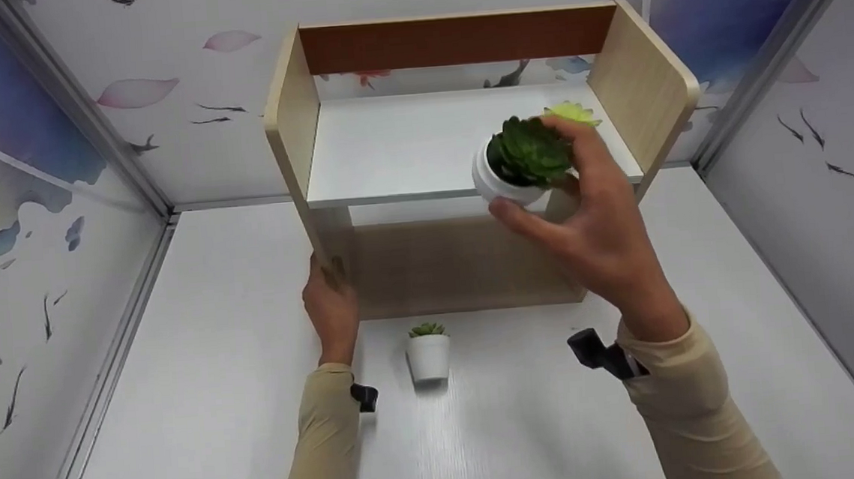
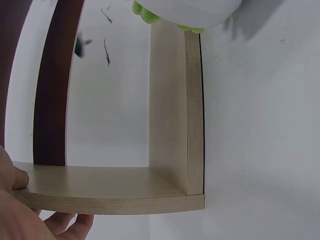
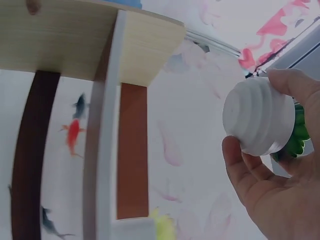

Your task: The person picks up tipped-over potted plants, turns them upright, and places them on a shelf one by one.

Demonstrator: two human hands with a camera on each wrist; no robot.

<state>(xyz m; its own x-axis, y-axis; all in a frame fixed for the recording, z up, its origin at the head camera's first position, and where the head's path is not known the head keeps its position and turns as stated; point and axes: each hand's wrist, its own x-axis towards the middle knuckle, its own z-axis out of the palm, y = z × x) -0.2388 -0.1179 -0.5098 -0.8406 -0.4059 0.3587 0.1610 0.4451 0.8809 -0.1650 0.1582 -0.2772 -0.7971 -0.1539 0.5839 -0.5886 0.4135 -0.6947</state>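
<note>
My right hand (image 1: 599, 235) grips a potted succulent (image 1: 530, 153) with dark green leaves, thumb and fingers around its white pot. In the right wrist view the ribbed white pot (image 3: 260, 117) is tilted, its base toward the shelf. In the head view the plant overlaps the upper board (image 1: 398, 144) of a small wooden shelf unit (image 1: 649, 81). At the unit's left side panel (image 1: 289, 155) is my left hand (image 1: 332, 306); the left wrist view shows its thumb and fingers (image 2: 75, 227) gripping the panel's edge from both faces. A yellow-green succulent (image 1: 572, 113) on the upper board is partly hidden behind my right hand.
A smaller succulent in a white pot (image 1: 429, 356) stands on the white table (image 1: 500, 430), in front of the unit. Brown back strips (image 1: 458, 40) span the shelf unit's rear. Printed wall panels (image 1: 226, 156) enclose the table at the back and both sides.
</note>
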